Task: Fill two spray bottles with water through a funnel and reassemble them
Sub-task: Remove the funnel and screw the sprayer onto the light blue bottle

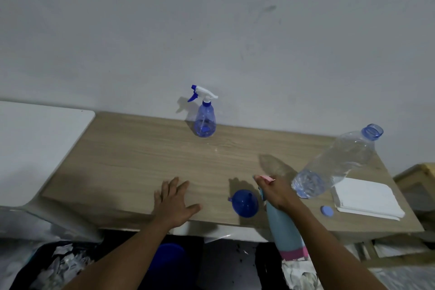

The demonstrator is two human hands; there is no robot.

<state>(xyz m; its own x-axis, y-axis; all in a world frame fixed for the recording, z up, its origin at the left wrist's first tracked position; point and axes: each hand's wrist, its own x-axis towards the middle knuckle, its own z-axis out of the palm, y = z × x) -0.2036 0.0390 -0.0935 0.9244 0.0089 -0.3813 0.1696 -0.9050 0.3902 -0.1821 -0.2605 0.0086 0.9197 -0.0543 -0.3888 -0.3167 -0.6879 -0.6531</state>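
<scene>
Right now the thing in play is the light blue spray bottle (pixel 286 231) at lower right of centre, held out over the near edge of the table (pixel 141 155). Its long axis runs steeply, from the pink band at its base, low in the frame, up toward the pink-tipped head at the table edge. The right hand (pixel 279 192) is clenched around its neck and head, so that bottle is already in a grip. I cannot tell whether its head is screwed fully home.

Just left of that grip, nearly touching the bottle, lies the blue funnel (pixel 245 203), mouth toward the camera. The left hand (pixel 175 201) rests flat on the table with fingers spread, grasping nothing; the funnel lies to its right, between the two hands and nearer the right one. Since the right is occupied, the free left hand looks the likelier one to take up the funnel.

To the upper right of the grip stands the clear water bottle (pixel 336 162), uncapped and close beside the right hand. Its blue cap (pixel 327 211) lies on the table at lower right, beside a white folded cloth (pixel 367 198).

The second spray bottle (pixel 204 113), translucent blue with a white and blue trigger head fitted, stands upright by the wall at centre frame, well apart from both hands.

Count: two spray bottles, one funnel, one water bottle, one loose cap, one cloth.
</scene>
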